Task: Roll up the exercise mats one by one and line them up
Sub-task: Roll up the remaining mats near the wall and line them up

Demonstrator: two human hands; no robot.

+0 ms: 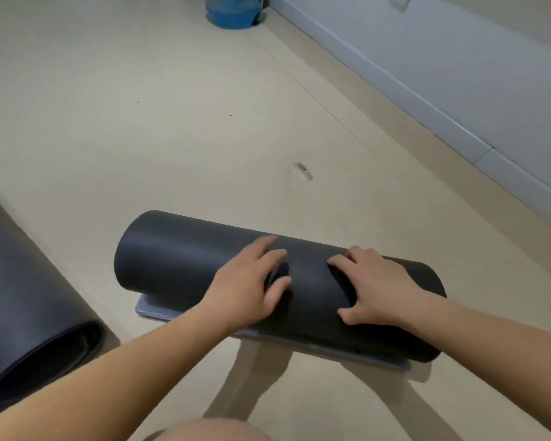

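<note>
Two bare forearms enter from the bottom edge, above a bare knee [223, 429] at the very bottom. Left hand [252, 281]: palm down on the upper face of the black rolled mat [178, 256], fingers spread and pressing flat, nothing gripped. Right hand [372, 284]: likewise palm down on the same roll, fingers splayed wide and curled slightly into the surface, thumb low on the near side, nothing enclosed. The roll lies on the floor [140, 122] straight ahead of the person, set crosswise with its left end farther away and its right end nearer; a short grey flap [159, 310] of the mat's last unrolled stretch shows flat beneath its near side. One second rolled mat [29, 313], also black, lies at the left edge, well apart from the first, its spiral end facing the camera and part of it cut off by the frame. Farther off, pale floor with small dark specks. Right: a light skirting board [427, 100] running diagonally. Far top: one blue container [233, 11], partly cropped.
</note>
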